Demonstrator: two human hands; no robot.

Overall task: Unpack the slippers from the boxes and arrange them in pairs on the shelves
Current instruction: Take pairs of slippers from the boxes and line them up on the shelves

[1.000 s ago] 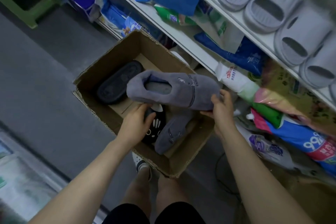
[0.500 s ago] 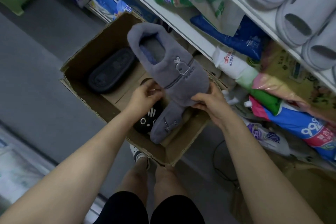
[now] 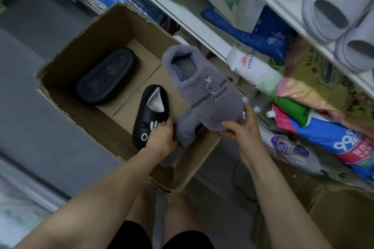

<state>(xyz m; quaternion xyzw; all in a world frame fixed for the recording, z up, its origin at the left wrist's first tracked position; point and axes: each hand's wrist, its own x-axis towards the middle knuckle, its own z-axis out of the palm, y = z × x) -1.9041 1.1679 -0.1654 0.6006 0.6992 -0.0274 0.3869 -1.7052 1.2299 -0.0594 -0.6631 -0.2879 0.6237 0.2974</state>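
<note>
The right hand [image 3: 240, 127] pinches the toe of a grey slipper [image 3: 204, 91] above the box [image 3: 81, 50]. The left hand [image 3: 162, 137] curls its fingers round the second grey slipper [image 3: 187, 133] inside. That toe-only pinch looks weak, so the floppy slipper might drop.

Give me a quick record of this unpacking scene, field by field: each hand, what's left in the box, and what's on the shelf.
Right hand: grips the toe of a lifted grey plush slipper
Left hand: on a second grey slipper in the box; grip unclear
Also in box: upright black slipper, sole-up black slipper
Upper shelf: pale slides in a row
Status: grey pair not yet shelved
</note>
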